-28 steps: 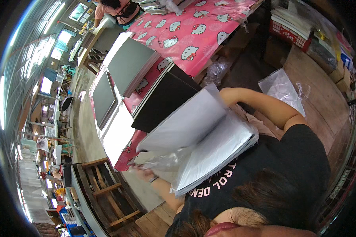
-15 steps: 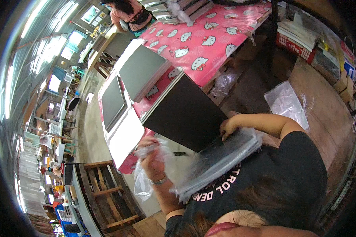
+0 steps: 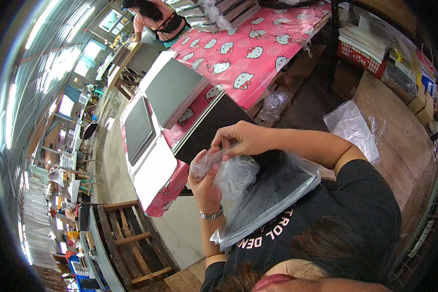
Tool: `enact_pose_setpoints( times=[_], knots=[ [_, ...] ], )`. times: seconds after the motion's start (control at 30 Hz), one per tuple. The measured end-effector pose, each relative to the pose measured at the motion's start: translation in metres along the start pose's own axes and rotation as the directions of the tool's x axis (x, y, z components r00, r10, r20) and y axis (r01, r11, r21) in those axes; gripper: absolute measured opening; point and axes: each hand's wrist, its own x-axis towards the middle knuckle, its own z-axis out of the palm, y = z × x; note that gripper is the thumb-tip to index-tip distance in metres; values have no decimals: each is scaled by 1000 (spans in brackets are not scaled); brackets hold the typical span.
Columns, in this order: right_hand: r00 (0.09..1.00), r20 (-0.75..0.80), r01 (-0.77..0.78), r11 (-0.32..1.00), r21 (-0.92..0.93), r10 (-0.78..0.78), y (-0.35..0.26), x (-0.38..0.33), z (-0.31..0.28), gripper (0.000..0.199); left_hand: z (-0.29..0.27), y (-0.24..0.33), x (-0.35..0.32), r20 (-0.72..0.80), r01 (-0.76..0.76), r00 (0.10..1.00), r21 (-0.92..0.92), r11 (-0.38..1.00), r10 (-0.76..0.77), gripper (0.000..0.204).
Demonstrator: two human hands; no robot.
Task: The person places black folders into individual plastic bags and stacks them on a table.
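Crumpled clear plastic, seemingly a thin bag [image 3: 236,175], bunches up between my two hands. My left hand [image 3: 204,182], with a metal watch on its wrist, is closed on one part of it. Just above, my right hand [image 3: 243,138] pinches its upper edge with bent fingers. Under them, a stack of clear plastic bags [image 3: 277,199] rests on my lap. Behind my hands a stack of black-topped flat boards [image 3: 214,117] lies at the table's near edge, its near part hidden by my right arm and the plastic.
The table [image 3: 243,58] has a pink patterned cover. On it lie two more stacks of dark boards [image 3: 173,87] [image 3: 140,129] and a white sheet [image 3: 153,168]. A wooden pallet [image 3: 134,238] stands at lower left, a red crate [image 3: 360,58] at right. Another person [image 3: 155,19] works at the far end.
My right hand has left the black board and moved up and left to the plastic in my left hand. The left hand has shifted slightly right, bringing the plastic over my lap.
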Motion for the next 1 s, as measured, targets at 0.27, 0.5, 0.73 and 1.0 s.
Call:
enact_pose_setpoints(
  times=[0.27, 0.5, 0.73, 1.0],
  knots=[
    [979, -203, 7, 999, -43, -16, 0, 16, 13, 14, 2, 6, 2, -136, -48, 988, 162, 986, 70, 32],
    [986, 146, -147, 864, 482, 87, -8, 8, 27, 17, -18, 8, -6, -32, 34, 999, 105, 994, -31, 20],
    [958, 270, -197, 472, 859, -91, 6, -18, -25, 33, -91, 12, -59, 141, 366, 897, 291, 884, -418, 36],
    [781, 622, -273, 868, 415, -52, 18, -30, -39, 20, -96, 58, -60, 297, 196, 908, 319, 927, -295, 46]
  ],
)
